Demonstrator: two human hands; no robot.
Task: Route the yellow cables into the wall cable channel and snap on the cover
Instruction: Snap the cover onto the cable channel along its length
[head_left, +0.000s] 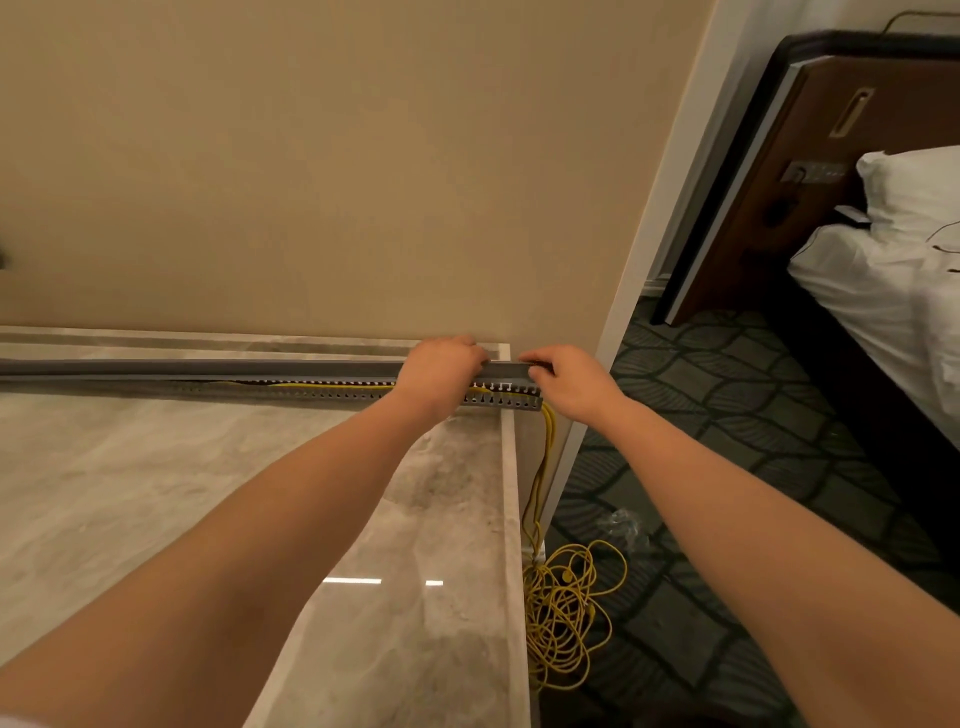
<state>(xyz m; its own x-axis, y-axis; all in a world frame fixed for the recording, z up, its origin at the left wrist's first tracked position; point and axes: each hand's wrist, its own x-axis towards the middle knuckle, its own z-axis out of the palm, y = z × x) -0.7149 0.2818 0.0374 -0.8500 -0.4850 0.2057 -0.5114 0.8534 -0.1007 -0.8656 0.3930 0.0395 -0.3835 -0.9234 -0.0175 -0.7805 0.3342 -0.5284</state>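
A long grey slotted cable channel (322, 391) lies along the back of a marble counter, at the foot of the beige wall. Yellow cables (332, 385) run inside it, leave at its right end and drop over the counter's edge into a tangled heap on the carpet (563, 613). The grey cover (208, 367) sits along the channel's top, seated at the left and raised at the right end. My left hand (441, 366) and my right hand (569, 382) both grip the cover's right end, fingers curled over it.
The marble counter (208, 493) fills the lower left and ends in a raised rim on the right. Beyond it lie patterned dark carpet, a white wall corner post (649, 260), a bed with white linen (883, 270) and a crumpled clear plastic wrapper (621, 525).
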